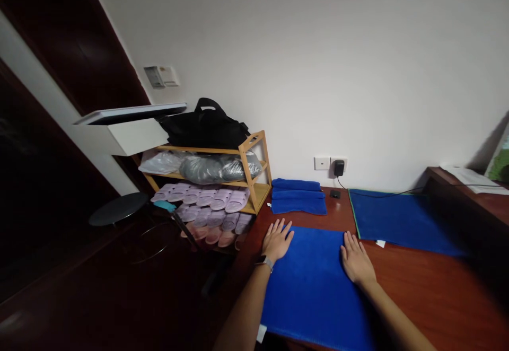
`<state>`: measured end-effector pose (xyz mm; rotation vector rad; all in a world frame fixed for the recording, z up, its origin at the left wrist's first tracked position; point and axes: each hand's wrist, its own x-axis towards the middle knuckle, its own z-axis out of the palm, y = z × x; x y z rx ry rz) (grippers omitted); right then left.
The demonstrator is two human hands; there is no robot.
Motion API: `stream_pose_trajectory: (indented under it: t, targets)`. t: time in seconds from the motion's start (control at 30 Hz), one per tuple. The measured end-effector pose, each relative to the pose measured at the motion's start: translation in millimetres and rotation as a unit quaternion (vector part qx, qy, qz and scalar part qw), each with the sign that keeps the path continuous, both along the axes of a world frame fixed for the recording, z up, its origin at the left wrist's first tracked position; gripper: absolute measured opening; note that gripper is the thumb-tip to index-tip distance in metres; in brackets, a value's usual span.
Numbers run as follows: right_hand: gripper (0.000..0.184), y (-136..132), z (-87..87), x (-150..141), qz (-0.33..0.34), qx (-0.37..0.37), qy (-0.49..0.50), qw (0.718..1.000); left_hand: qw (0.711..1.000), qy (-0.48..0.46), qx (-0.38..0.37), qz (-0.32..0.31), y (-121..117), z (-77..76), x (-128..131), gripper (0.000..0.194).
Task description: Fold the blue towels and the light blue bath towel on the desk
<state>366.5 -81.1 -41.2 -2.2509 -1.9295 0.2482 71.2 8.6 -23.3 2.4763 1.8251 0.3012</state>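
Note:
A blue towel (314, 282) lies spread flat on the reddish-brown wooden desk (433, 287), its near edge by the desk's front with a white tag there. My left hand (277, 240) rests palm down on the towel's far left corner, fingers stretched out. At the far right corner, my right hand (357, 258) lies flat with its fingers extended. Behind the spread towel, near the wall, is a folded or rolled blue towel (298, 197). Another blue towel (401, 221) with a green edge lies flat to the right.
A small black object (335, 194) and a plugged-in black adapter (339, 168) with a cable are by the wall. Left of the desk stands a wooden rack (254, 181) with several slippers (222, 200) and a black bag (207, 128). A round stool (118, 208) is farther left.

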Motion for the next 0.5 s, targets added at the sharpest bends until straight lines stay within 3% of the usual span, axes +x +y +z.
stream_pose_trajectory:
  t: [0.2,0.37,0.5]
  targets:
    - [0.068,-1.9,6.8,-2.7,-0.008,-0.005,0.0,1.0,0.999,0.001,-0.017,0.037,8.6,1.6,-2.4,0.06]
    - [0.067,0.2,6.7,-4.9,-0.02,0.007,0.007,1.0,0.997,0.003,0.002,0.072,9.7,16.6,-15.1,0.061]
    - [0.067,1.4,4.6,-5.6,-0.019,0.017,0.007,1.0,0.998,0.001,0.048,0.045,-12.7,27.7,13.5,0.059]
